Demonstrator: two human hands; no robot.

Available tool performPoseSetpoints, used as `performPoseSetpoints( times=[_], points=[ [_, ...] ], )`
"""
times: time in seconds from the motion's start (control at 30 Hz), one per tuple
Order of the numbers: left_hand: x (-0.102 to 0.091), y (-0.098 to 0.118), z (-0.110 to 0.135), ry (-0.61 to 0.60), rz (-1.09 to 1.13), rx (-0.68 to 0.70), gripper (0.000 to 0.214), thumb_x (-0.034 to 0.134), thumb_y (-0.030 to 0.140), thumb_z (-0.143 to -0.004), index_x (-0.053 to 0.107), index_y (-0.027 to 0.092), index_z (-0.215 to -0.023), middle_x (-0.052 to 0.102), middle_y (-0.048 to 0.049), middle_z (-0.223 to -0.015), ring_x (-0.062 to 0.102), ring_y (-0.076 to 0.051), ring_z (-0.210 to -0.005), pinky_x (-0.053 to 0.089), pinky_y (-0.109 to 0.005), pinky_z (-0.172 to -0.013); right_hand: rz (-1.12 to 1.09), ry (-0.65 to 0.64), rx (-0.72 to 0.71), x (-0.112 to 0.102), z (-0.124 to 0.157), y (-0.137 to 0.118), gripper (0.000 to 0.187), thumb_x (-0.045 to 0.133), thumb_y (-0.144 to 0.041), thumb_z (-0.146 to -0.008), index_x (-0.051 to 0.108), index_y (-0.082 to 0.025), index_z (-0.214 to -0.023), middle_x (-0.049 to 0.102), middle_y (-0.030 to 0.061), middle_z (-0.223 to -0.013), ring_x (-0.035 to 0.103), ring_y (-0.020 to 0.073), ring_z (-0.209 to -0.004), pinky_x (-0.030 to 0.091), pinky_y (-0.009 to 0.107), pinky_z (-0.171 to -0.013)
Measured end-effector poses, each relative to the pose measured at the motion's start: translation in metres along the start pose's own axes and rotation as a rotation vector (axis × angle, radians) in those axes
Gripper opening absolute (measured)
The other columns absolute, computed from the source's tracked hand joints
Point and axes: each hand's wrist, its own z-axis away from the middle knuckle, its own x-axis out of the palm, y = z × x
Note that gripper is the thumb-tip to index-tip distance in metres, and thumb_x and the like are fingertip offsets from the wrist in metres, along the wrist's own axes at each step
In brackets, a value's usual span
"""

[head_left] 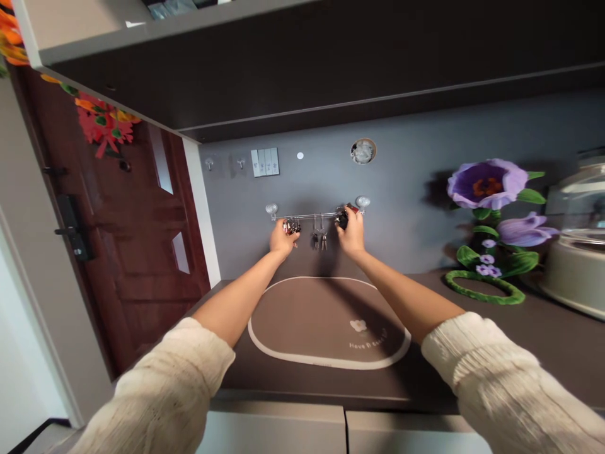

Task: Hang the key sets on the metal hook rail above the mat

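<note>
Clutching metal keys (292, 226), left hand (282, 239) mirrors right hand (352, 236) (dark fob (343, 219)).

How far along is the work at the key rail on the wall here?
Done: one set of keys hangs free from the middle of the rail. In hand: the left hand grips a key bunch near the rail's left end, and the right hand grips a dark fob at its right end. Left: neither item is released; whether either sits on a hook cannot be seen.
</note>
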Motion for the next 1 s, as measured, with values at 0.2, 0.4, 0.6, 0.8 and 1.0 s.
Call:
performPoseSetpoints(
  times=[0.2,0.4,0.6,0.8,1.0],
  points=[
    [-0.014,0.026,-0.007,0.030,0.063,0.018,0.051,0.066,0.010,-0.063,0.048,0.023,-0.109,0.056,-0.0005,-0.076,0.051,-0.006,-0.046,0.044,-0.020,-0.049,0.010,-0.140,0.089,-0.010,-0.002,-0.015,0.048,0.058,-0.015,-0.067,0.051,-0.012,-0.115,0.052,0.0124,-0.112,0.048,0.0207,-0.106,0.035,0.036,-0.096],
    [-0.030,0.026,0.039,-0.526,0.074,-0.149,0.056,0.073,0.010,-0.054,0.052,0.021,-0.105,0.058,-0.0009,-0.074,0.052,-0.007,-0.049,0.044,-0.020,-0.048,-0.128,-0.693,0.329,-0.034,0.036,-0.011,0.048,0.063,-0.013,-0.060,0.056,-0.015,-0.107,0.062,0.0017,-0.070,0.056,0.0139,-0.057,0.048,0.028,-0.059],
    [-0.048,0.003,0.085,-0.859,-0.233,-0.022,0.049,0.079,0.019,-0.042,0.065,0.021,-0.089,0.064,-0.0021,-0.082,0.060,-0.017,-0.076,0.048,-0.027,-0.069,-0.125,-1.039,0.396,-0.061,0.053,-0.002,0.060,0.073,-0.007,-0.043,0.062,-0.017,-0.101,0.065,0.0019,-0.080,0.059,0.0146,-0.066,0.048,0.026,-0.063],
    [-0.060,-0.005,0.091,-0.736,-0.308,0.075,0.033,0.063,0.047,-0.063,0.069,0.019,-0.082,0.067,-0.0052,-0.079,0.060,-0.018,-0.074,0.045,-0.027,-0.070,-0.061,-0.850,0.337,-0.046,0.030,-0.007,0.056,0.077,-0.031,-0.048,0.060,-0.017,-0.099,0.064,0.0083,-0.093,0.060,0.0213,-0.081,0.047,0.033,-0.074],
    [-0.068,-0.018,0.103,-0.810,-0.417,0.322,0.052,0.054,0.053,-0.070,0.058,0.023,-0.112,0.058,-0.0078,-0.112,0.054,-0.020,-0.100,0.040,-0.030,-0.088,0.099,-0.412,0.487,0.028,0.027,-0.003,0.065,0.069,-0.049,-0.055,0.049,-0.012,-0.104,0.061,0.0120,-0.099,0.058,0.0216,-0.088,0.045,0.033,-0.078]
  ],
)
